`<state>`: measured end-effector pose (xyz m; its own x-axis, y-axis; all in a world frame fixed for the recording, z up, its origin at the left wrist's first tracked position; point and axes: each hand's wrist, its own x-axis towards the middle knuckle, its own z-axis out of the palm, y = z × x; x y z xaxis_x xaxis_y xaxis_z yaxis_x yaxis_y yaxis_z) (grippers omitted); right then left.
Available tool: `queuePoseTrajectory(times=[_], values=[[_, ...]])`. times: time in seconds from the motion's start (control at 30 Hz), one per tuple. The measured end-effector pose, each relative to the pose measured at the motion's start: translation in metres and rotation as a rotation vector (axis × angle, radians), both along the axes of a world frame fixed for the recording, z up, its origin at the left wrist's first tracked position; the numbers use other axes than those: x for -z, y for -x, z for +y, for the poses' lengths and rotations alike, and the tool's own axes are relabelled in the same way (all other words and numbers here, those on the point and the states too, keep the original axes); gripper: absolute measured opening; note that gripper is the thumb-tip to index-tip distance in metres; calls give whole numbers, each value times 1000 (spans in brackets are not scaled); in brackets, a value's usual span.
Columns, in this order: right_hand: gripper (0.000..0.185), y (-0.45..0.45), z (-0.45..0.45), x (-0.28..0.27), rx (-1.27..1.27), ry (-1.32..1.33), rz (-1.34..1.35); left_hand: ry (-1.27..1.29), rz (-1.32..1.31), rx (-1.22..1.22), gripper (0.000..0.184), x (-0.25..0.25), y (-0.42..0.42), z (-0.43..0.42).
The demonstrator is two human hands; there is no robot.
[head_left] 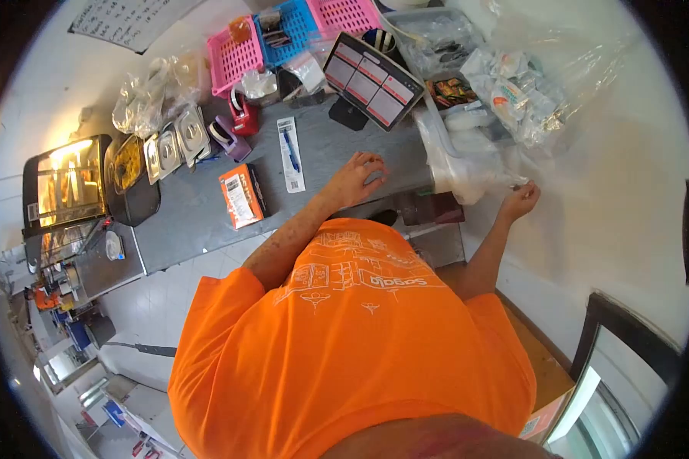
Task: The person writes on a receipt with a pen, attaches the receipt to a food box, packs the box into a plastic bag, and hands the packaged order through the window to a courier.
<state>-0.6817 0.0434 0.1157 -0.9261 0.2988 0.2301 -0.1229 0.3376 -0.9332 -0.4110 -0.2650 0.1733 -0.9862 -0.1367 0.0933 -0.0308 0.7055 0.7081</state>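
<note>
My left hand (354, 180) rests near the counter's front edge, its fingers loosely curled and apart with nothing visible in them. Off to the right, my right hand (519, 202) pinches the corner of a clear plastic bag (467, 170), which hangs over the counter's right end. A blue pen (290, 150) lies on a white printed strip (295, 177) beyond my left hand. Left of that strip is an orange box (256, 191) with a white label. Beyond both hands, a tablet (373, 80) stands tilted on its black stand, showing red and white panels.
Red (244, 116) and purple (230, 139) tape dispensers stand at the back, beside metal lids (192, 133). Pink and blue baskets (289, 32) line the wall. A lit warmer (69, 183) is far left. Plastic packets (517, 96) fill the right corner.
</note>
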Motion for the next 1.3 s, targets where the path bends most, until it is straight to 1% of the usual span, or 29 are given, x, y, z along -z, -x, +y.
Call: queuePoseTrajectory(times=[0.07,0.1,0.17,0.2,0.27,0.3,0.37,0.4,0.43,0.47,0.5,0.53,0.6,0.63,0.7,0.73,0.8,0.83,0.9,0.93,1.0,1.03,1.07,1.1,1.13,1.2,1.23,1.3], values=[[18,8,-11,-7,-9,49,-127,-62,-9,17,21,-9,-1,0],[18,14,-15,-7,19,41,-118,-73,-2,45,21,-13,-1,-1],[18,18,-9,-9,9,-226,135,-70,13,42,22,-16,-3,-1],[17,23,-4,-17,-5,-363,269,-90,35,84,22,-15,-2,-2],[18,19,-6,-40,65,-253,372,-26,28,79,24,-15,-2,-3],[18,15,-11,-53,83,-266,375,-35,34,99,24,-20,6,2],[22,7,-14,-72,-46,-56,184,-34,7,136,28,-40,21,15],[23,16,-5,-64,-56,-143,231,-39,10,145,28,-47,32,27],[23,17,-4,-69,-52,-141,246,-42,68,246,31,-54,52,41],[22,13,-6,-77,-144,-76,202,-39,126,347,34,-62,76,55],[22,9,-3,-81,-234,-18,148,-21,128,388,36,-70,100,73],[22,10,2,-77,-227,-20,151,-4,125,431,39,-76,126,94],[20,17,9,-67,-333,76,126,-17,261,477,35,-52,181,139],[20,18,11,-68,-328,78,135,-12,268,483,35,-38,204,157],[16,11,15,-68,-350,132,60,103,245,261,28,-13,240,182],[16,6,13,-66,-343,134,65,106,250,269,28,-3,253,182],[17,-4,12,-54,-348,484,179,50,99,248,19,10,268,179],[17,-9,18,-47,-339,486,182,54,100,257,19,9,271,176],[34,-17,27,-27,-292,-140,73,49,142,297,15,6,276,164],[34,-15,34,-15,-283,-135,65,50,134,307,15,4,275,163],[41,0,46,2,-310,-192,33,133,85,318,18,-3,278,160],[41,2,42,-10,-310,-189,27,133,78,319,18,-3,278,159],[38,1,31,-41,-351,-177,0,119,163,289,21,-2,277,159],[35,1,24,-56,-390,-163,-26,107,250,262,24,-2,276,159],[35,4,25,-50,-384,-158,-29,109,246,269,24,-7,274,159],[34,15,23,-29,-519,-236,-133,66,214,255,26,-26,268,160],[34,20,23,-15,-514,-230,-130,72,214,260,26,-30,265,160],[34,23,24,11,-421,-414,-21,-85,523,179,20,-35,256,161]])
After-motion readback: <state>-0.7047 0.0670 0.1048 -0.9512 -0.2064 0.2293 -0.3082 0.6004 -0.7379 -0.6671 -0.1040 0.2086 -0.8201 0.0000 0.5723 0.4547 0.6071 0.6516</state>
